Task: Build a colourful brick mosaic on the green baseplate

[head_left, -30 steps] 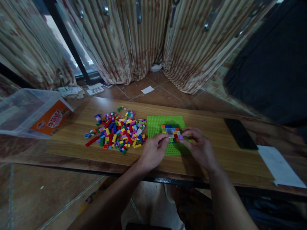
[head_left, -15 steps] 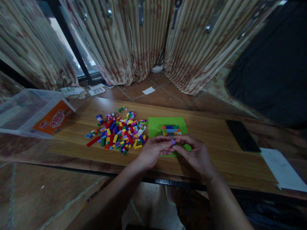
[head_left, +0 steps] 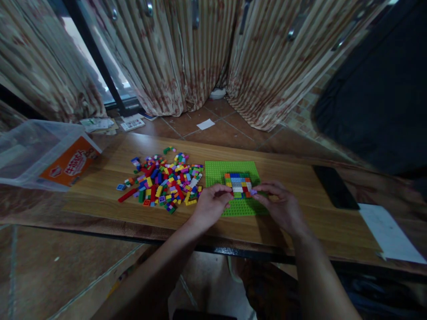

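A small purple toy brick (head_left: pixel 254 192) is pinched between the thumb and fingers of my right hand (head_left: pixel 283 204), at the right side of a multicoloured brick build (head_left: pixel 237 180). That build has blue, orange, white, red and green bricks and sits on a green studded baseplate (head_left: pixel 213 169). My left hand (head_left: pixel 210 205) is closed at the build's left side, its fingertips touching or almost touching it. A bit of red shows at those fingertips, but I cannot tell whether it is held or part of the build.
Loose toy bricks (head_left: pixel 167 178) lie in a pile left of the baseplate on the wooden table (head_left: pixel 133 213). A clear plastic box (head_left: pixel 30 142) with an orange label stands at the far left. To the right are a black phone (head_left: pixel 335 186) and white paper (head_left: pixel 390 231).
My hands have moved apart from over the baseplate to either side of the build, uncovering it. The purple brick has gone right with my right hand.
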The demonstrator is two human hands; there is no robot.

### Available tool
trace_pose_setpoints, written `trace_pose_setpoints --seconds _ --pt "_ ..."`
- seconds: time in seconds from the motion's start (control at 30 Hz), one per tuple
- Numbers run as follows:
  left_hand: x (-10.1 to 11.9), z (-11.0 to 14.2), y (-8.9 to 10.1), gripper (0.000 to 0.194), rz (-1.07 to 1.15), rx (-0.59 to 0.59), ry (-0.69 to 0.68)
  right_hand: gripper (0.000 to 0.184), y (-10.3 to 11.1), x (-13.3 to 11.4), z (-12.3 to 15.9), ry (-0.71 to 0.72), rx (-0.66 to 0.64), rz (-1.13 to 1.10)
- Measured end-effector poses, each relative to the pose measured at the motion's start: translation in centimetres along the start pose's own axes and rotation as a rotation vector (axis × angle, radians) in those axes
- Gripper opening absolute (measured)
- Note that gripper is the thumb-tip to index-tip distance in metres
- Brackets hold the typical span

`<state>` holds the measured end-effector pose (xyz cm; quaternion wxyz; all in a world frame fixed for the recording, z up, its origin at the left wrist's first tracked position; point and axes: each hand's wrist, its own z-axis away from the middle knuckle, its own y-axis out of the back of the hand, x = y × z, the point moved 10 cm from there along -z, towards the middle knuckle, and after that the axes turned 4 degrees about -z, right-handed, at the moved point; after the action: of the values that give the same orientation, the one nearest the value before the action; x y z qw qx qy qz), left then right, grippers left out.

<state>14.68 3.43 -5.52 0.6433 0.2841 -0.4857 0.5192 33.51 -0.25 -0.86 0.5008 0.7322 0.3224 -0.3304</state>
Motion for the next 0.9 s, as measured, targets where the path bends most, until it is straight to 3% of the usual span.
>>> trace_pose_setpoints --seconds 0.3,0.57,0.9 --pt "-0.6 -1.2 0.3 0.018 -0.203 -0.031 -0.130 0.014 -2.7 -0.2 -0.2 0.058 -0.132 0.015" --pt "1.0 -0.3 -0.3 0.018 -0.458 -0.047 -0.320 0.011 -2.5 -0.3 -0.2 0.051 -0.052 0.016" --pt "1.7 0.8 -1.2 0.029 -0.641 -0.048 -0.348 0.008 -2.5 -0.8 -0.1 0.058 -0.039 -0.011"
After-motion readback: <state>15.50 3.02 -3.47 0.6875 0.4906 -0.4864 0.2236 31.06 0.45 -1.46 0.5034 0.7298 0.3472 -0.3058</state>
